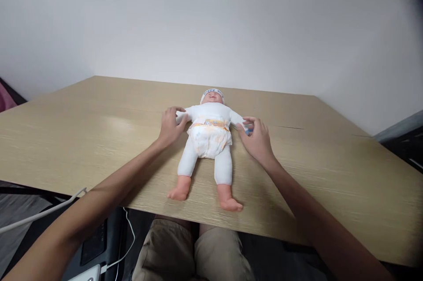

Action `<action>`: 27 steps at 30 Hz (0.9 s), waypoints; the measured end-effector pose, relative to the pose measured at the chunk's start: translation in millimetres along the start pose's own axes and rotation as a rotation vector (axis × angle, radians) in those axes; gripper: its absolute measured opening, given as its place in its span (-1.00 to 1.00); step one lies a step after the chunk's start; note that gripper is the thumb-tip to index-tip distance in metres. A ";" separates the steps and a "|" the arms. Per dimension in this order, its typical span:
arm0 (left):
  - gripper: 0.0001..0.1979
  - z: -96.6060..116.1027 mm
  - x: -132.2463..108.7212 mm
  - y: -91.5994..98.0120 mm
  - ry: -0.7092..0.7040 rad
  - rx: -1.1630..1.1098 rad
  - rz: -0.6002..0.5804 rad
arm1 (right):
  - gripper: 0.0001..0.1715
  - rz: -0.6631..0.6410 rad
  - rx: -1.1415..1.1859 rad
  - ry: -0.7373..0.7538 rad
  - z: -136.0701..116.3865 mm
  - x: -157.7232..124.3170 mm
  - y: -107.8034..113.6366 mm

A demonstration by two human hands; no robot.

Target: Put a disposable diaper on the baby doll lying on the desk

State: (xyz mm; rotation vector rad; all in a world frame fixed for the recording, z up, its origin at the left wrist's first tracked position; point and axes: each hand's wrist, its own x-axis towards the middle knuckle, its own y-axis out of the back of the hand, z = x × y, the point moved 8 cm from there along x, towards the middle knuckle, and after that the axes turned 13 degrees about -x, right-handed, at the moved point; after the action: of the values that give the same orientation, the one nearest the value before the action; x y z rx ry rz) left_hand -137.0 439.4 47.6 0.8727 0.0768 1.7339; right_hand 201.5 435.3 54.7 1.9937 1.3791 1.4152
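Observation:
A baby doll (211, 113) lies on its back on the wooden table, head toward the far side and bare feet toward me. It has white cloth arms and legs, a white cap with lettering, and a patterned diaper (210, 140) around its waist. My left hand (172, 125) is closed around the end of the doll's arm on the left, thumb toward the body. On the other side, my right hand (257, 136) grips the opposite arm near its end. A bit of blue shows by those right fingers; what it is I cannot make out.
The wooden table (99, 135) meets a white partition (198, 34) at the back. A white cable (42, 214) crosses at the left near my forearm. Below the front edge sit a black bag-like thing and a white device (86, 274) with a cord plugged in.

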 end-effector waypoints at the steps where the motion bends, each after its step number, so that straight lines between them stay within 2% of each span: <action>1: -0.68 -5.2 8.3 -2.9 -0.007 0.093 -0.005 | -0.37 0.027 -0.088 0.036 3.5 9.7 -6.2; 3: -0.62 -18.7 20.2 -8.7 0.004 0.191 -0.041 | -0.30 -0.007 -0.228 0.077 14.4 23.7 -24.3; 6: -0.56 -39.5 26.1 -14.8 0.049 0.208 -0.112 | -0.21 -0.130 -0.322 0.097 31.3 29.9 -48.0; 10: -0.49 -51.3 23.9 -25.0 0.117 0.220 -0.205 | -0.30 -0.171 -0.297 0.105 27.3 25.3 -54.9; 13: -0.44 -44.7 18.8 -38.3 0.182 0.176 -0.291 | -0.45 -0.229 -0.207 -0.003 14.5 21.5 -57.9; 15: -0.43 -33.9 13.3 -42.1 0.227 0.139 -0.327 | -0.46 -0.264 -0.140 -0.096 7.3 18.2 -56.9; 17: -0.44 -17.0 4.6 -36.0 0.264 0.105 -0.323 | -0.43 -0.272 -0.056 -0.133 -0.4 13.8 -48.2; 19: -0.45 8.9 -11.3 -19.7 0.264 0.049 -0.280 | -0.39 -0.274 0.065 -0.110 -8.2 6.9 -30.3; 21: -0.45 43.7 -41.1 2.5 0.211 -0.024 -0.214 | -0.31 -0.300 0.203 -0.079 -13.6 -4.9 -5.0; 23: -0.44 74.4 -91.6 23.2 0.193 -0.065 -0.170 | -0.23 -0.347 0.297 -0.083 -13.8 -23.6 24.9; 25: -0.43 91.7 -161.0 38.8 0.237 -0.081 -0.162 | -0.18 -0.412 0.346 -0.043 -14.7 -50.1 56.5; 27: -0.40 97.5 -240.4 42.3 0.274 -0.062 -0.296 | -0.27 -0.487 0.344 -0.048 -9.0 -84.9 85.7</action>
State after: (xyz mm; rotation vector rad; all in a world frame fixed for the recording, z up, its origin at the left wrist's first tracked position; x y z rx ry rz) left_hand -93.0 182.2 15.2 0.5434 0.3174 1.5569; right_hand 234.7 320.7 74.6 1.6831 2.0201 0.9557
